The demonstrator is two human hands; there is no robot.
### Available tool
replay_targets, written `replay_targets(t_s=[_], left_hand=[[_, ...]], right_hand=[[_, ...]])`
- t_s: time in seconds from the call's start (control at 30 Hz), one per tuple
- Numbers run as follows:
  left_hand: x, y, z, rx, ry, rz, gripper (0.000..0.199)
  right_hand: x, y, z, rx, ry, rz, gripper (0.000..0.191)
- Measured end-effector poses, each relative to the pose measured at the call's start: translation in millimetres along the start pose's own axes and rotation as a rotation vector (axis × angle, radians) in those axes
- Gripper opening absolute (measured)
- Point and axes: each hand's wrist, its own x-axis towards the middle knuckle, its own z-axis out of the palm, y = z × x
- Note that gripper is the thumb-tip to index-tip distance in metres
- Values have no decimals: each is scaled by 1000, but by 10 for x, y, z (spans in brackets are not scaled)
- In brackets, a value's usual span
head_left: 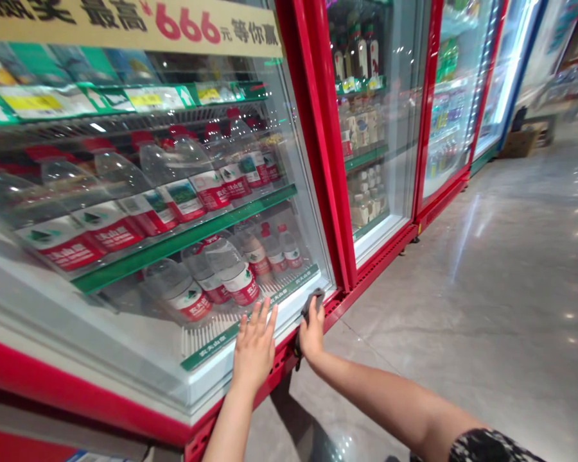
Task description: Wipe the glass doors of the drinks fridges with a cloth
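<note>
My left hand (255, 343) lies with its fingers stretched out at the lower edge of a red-framed fridge's glass door (139, 346). To its right, my right hand (312, 330) is closed on a dark grey cloth (313, 301), which it holds at the white lower frame (289, 311) near the door's bottom right corner. Part of the cloth is hidden behind the fingers. Behind the glass, large water bottles (238, 276) with red and white labels stand on the bottom shelf, and more red-capped bottles (187, 192) line the shelf above.
A yellow banner (125, 25) with red and black lettering runs across the upper glass. More red-framed fridges (380, 141) continue to the right. Grey, shiny floor (486, 276) stretches beside them. A cardboard box (520, 141) sits on the floor farther back.
</note>
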Motion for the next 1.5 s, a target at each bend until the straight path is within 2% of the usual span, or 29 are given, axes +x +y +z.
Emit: replay_targets(t_s=[0.07, 0.1, 0.17, 0.27, 0.37, 0.43, 0.53, 0.7, 0.83, 0.9, 0.97, 1.07, 1.2, 1.27, 1.4, 1.5], left_hand=[[-3, -8, 22, -2, 7, 5, 76], [-3, -10, 29, -3, 10, 7, 75], [-4, -13, 31, -2, 8, 6, 73], [-11, -18, 1, 6, -9, 6, 72], [-28, -28, -37, 14, -14, 21, 72], [-41, -28, -46, 16, -11, 30, 71], [-54, -6, -30, 1, 5, 17, 71], [-58, 43, 23, -32, 56, -29, 67], [-58, 26, 35, -50, 77, -38, 64], [-60, 5, 32, -52, 86, -49, 64], [-64, -16, 27, -48, 85, -46, 63], [-70, -49, 22, -40, 74, -27, 64], [-71, -93, 42, -33, 75, 1, 67], [-69, -108, 66, -37, 86, 6, 68], [-69, -124, 114, -47, 96, 6, 68], [-72, -133, 125, -50, 90, 18, 68]], right_hand=[[-309, -136, 119, 38, -92, -55, 89], [-394, -178, 154, 37, -97, -76, 93], [-369, -194, 151, 4, -59, -100, 95], [93, -71, -24, -65, 60, -89, 86], [671, 105, -243, -58, 111, -82, 82], [904, 163, -340, -46, 122, -81, 79], [987, 113, -425, -29, 124, -92, 72], [1085, -164, -643, -4, 132, -160, 60], [1532, -388, -839, -6, 202, -202, 62], [1763, -460, -866, -35, 246, -210, 64], [1879, -461, -845, -68, 239, -209, 64], [1765, -312, -786, -82, 185, -183, 63], [1467, -107, -721, -93, 209, -122, 71], [1483, -144, -673, -102, 215, -114, 74], [1708, -368, -530, -152, 152, -192, 79], [1644, -318, -465, -188, 149, -149, 80]])
